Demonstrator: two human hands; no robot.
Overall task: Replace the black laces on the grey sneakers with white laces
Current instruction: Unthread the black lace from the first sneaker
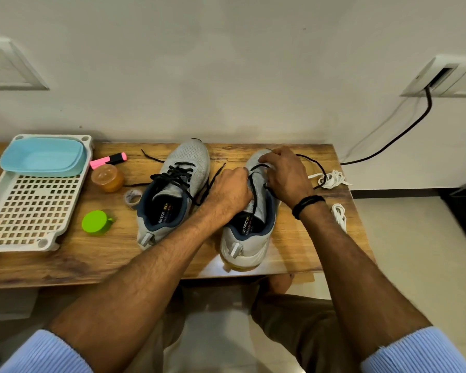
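Two grey sneakers stand side by side on the wooden table [92,254]. The left sneaker [172,195] is still threaded with its black lace [178,173]. On the right sneaker [249,232] the black lace [256,195] hangs loose over the tongue, one end looping off to the right. My left hand [230,191] holds the right sneaker's left side with curled fingers. My right hand [285,175] lies over the toe end and pinches the black lace. Two bundles of white laces lie at the table's right, one further back [332,179] and one nearer [339,215].
A white perforated tray [33,205] holding a light blue tub [42,157] sits at the left. Beside it are a pink highlighter [108,160], an orange jar [107,177], a tape roll [131,197] and a green cup [96,222]. A black cable [404,130] hangs from the wall socket.
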